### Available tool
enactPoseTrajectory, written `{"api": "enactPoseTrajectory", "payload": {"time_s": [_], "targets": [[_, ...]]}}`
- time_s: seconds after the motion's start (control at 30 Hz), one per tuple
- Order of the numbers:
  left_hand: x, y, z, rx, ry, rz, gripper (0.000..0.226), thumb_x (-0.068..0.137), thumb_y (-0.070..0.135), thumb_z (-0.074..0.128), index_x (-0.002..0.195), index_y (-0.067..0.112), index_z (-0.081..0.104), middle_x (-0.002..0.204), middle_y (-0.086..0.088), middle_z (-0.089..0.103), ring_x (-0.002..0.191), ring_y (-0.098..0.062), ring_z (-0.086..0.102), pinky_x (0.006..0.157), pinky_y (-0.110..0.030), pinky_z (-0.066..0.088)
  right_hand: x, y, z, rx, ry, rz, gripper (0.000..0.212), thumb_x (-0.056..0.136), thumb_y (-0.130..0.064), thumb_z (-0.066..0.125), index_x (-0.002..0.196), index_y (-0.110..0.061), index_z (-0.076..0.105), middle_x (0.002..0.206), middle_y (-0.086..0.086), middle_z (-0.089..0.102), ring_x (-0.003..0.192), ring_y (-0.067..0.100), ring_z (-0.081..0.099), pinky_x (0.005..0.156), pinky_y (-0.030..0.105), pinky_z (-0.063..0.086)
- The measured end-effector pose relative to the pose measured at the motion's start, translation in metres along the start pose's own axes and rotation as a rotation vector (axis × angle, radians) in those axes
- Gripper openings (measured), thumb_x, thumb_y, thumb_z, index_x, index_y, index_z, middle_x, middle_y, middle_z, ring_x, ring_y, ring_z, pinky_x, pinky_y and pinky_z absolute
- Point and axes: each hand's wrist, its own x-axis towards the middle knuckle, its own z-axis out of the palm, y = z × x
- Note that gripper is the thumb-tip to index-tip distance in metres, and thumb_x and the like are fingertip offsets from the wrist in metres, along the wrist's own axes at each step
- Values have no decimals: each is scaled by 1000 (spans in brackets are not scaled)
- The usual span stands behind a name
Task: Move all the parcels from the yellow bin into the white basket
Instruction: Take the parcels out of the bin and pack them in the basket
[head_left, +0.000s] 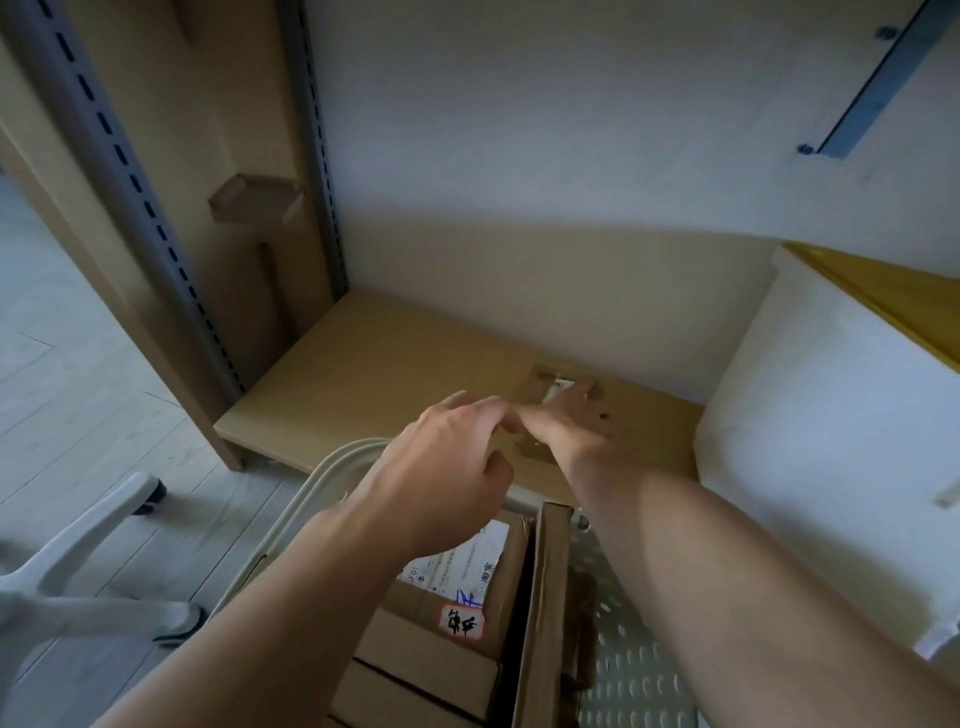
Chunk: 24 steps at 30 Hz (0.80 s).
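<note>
At the right of the frame a big white block (831, 441) stands with the yellow bin (883, 296) showing only as a yellow edge behind its top, so what is left inside the bin cannot be seen. In the centre lies a wide flat tan surface (389, 374); whether it is a flat cardboard parcel or a low shelf board I cannot tell. At the bottom centre sits the white basket (332, 467), which already holds at least 2 parcels: a labelled box (441, 618) and a thin carton (545, 597) standing on edge beside it. Both forearms reach forward over the basket, well away from the yellow edge. The left hand (447, 467) hovers above the basket's far rim, knuckles up, fingers loosely curled towards the thumb and holding nothing. The right hand (566, 421) is stretched further, fingers fairly straight and laid on the tan surface, the tips at a small white label (558, 385); it grips nothing either. The step in hand looks like reaching for the next parcel. If the tan piece is 1, it is too broad for 1 hand: better to spread both hands to opposite edges, lift it level, then tip it on edge and slide it in beside the thin carton, where the basket has room
</note>
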Motion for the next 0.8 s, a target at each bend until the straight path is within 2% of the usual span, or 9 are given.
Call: {"api": "enactPoseTrajectory", "payload": {"time_s": [0.1, 0.17, 0.27, 0.33, 0.43, 0.53, 0.67, 0.73, 0.8], "targets": [[-1, -4, 1, 9, -30, -23, 36, 99, 19, 50, 133, 30, 59, 130, 12, 57, 112, -10, 60, 95, -34, 54, 15, 12, 7, 29, 16, -23, 131, 54, -51, 85, 156, -21, 9, 151, 21, 37, 136, 44, 40, 104, 51, 46], [-2, -7, 3, 26, -56, -37, 36, 100, 20, 52, 134, 29, 59, 132, 11, 57, 113, -9, 59, 97, -34, 54, -2, 13, -4, 59, 13, -53, 119, 62, -51, 86, 153, -15, 17, 151, 19, 39, 136, 42, 42, 106, 51, 46], [-3, -3, 2, 28, -43, -31, 35, 100, 20, 54, 134, 27, 60, 130, 9, 59, 112, -7, 60, 97, -31, 53, -28, 13, -15, 108, 11, -145, 99, 86, -56, 70, 160, -16, 18, 165, 15, 25, 152, 39, 24, 121, 51, 26], [-3, 6, 1, -2, -12, -4, 32, 100, 19, 57, 131, 25, 61, 125, 9, 62, 99, -2, 63, 86, -25, 55, -49, 14, -24, 189, 69, -240, 90, 85, -53, 71, 155, -19, 25, 162, 18, 28, 151, 39, 23, 122, 53, 23], [-3, 25, -2, -70, 29, 28, 25, 101, 15, 58, 123, 25, 63, 111, 11, 63, 65, 5, 62, 52, -12, 47, -89, 26, -49, 279, 53, -387, 82, 83, -47, 73, 150, -23, 31, 154, 14, 33, 147, 35, 28, 118, 52, 30], [-10, 47, -7, -117, 77, 55, 22, 102, 13, 56, 112, 31, 62, 105, 11, 67, 70, -4, 68, 51, -23, 55, -131, 45, -83, 290, -53, -446, 78, 87, -40, 72, 150, -26, 29, 152, 10, 32, 143, 32, 35, 114, 50, 39], [-22, 74, -7, -283, 190, 34, 24, 103, 13, 55, 101, 34, 65, 95, 7, 71, 80, -11, 67, 58, -22, 49, -183, 97, -136, 306, -78, -639, 45, 89, -21, 68, 132, -21, 54, 119, -1, 60, 95, 9, 59, 74, 22, 47], [-25, 94, 0, -408, 194, 32, 23, 103, 11, 55, 99, 29, 69, 97, 4, 73, 87, -6, 68, 70, -25, 47, -199, 130, -160, 337, -15, -687, 18, 87, -20, 68, 105, -22, 67, 95, -8, 68, 81, 6, 63, 68, 20, 49], [-27, 117, 13, -496, 146, 29, 19, 102, 9, 56, 99, 18, 72, 93, -2, 74, 75, 4, 67, 68, -19, 49, -208, 161, -178, 392, -9, -659, 6, 88, -18, 69, 88, -24, 67, 80, -8, 70, 68, 3, 64, 61, 20, 50]]}}
